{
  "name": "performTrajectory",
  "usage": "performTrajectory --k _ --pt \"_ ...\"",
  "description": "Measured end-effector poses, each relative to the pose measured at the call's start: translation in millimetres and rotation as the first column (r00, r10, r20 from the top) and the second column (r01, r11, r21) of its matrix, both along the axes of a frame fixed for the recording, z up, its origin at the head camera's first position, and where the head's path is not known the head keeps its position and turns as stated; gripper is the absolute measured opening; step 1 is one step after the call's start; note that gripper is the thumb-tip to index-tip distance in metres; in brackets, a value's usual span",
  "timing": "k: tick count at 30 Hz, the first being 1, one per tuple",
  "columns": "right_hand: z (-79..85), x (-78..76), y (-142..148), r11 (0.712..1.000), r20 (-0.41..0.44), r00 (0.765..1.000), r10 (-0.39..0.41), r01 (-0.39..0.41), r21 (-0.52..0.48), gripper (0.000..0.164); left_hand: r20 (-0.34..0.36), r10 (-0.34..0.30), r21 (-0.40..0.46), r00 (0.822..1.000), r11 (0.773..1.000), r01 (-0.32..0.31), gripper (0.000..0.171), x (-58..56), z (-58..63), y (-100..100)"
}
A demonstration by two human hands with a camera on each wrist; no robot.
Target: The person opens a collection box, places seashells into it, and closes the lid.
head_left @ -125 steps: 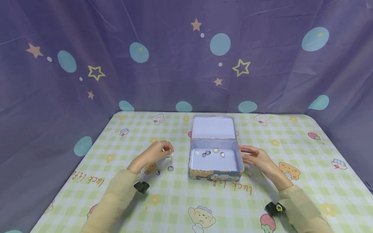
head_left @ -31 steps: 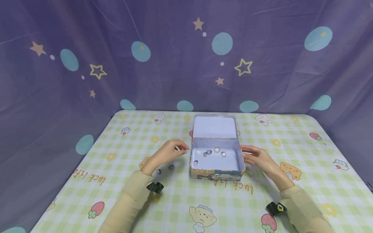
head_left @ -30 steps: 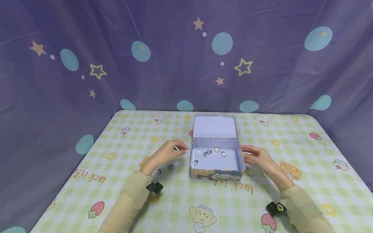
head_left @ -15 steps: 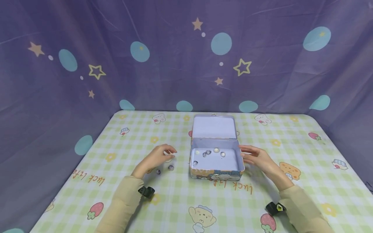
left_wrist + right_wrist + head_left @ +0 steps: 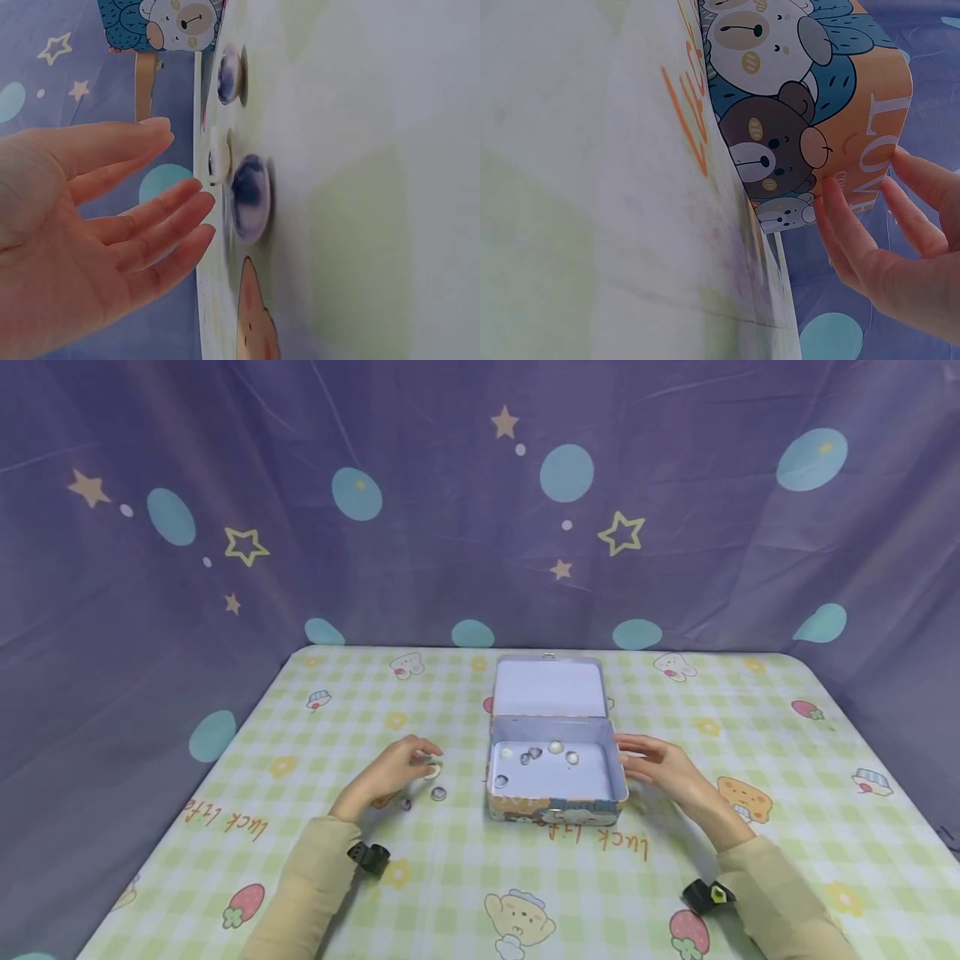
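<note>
My left hand is over the cloth left of the tin box, thumb and fingers apart and just short of a white seashell. Close by lie two purple-and-white seashells, a larger one and a smaller one. In the left wrist view the fingers are loosely extended beside a purple shell, gripping nothing. The tin box, printed with bears, has its lid raised and several small shells inside. My right hand touches its right side with extended fingertips.
A green-and-white checked cloth with cartoon prints covers the table. Behind it hangs a purple curtain with stars and blue ovals. Each wrist wears a black camera, such as the left one.
One shell appeared in the box's front left corner between the oldest frame and one second ago. Since then my left hand has moved left from the box to the shells. My right hand stays.
</note>
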State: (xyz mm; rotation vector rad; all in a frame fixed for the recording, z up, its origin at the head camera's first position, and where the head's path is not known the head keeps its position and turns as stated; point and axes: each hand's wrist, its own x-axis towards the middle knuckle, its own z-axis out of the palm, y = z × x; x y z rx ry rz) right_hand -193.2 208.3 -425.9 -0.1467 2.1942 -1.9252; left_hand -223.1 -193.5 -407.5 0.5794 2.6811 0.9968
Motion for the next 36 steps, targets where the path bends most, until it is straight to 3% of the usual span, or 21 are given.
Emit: performTrajectory --k 12,21,36 --pt "-0.2 0.3 0.7 1.0 -0.001 1.0 0.007 -0.007 0.003 0.057 0.044 0.03 -0.062 0.999 0.998 -0.028 0.026 -1.6 -3.3 -4.9" --pt "-0.6 0.0 1.1 1.0 -0.007 1.0 0.012 -0.012 0.0 0.057 0.021 -0.016 -0.061 1.0 0.998 0.017 0.024 -5.2 -4.4 -5.0" --pt "-0.3 0.7 1.4 1.0 -0.006 1.0 0.011 -0.011 0.005 0.057 0.008 -0.025 -0.08 1.0 0.996 0.026 0.023 -6.2 -7.0 -4.6"
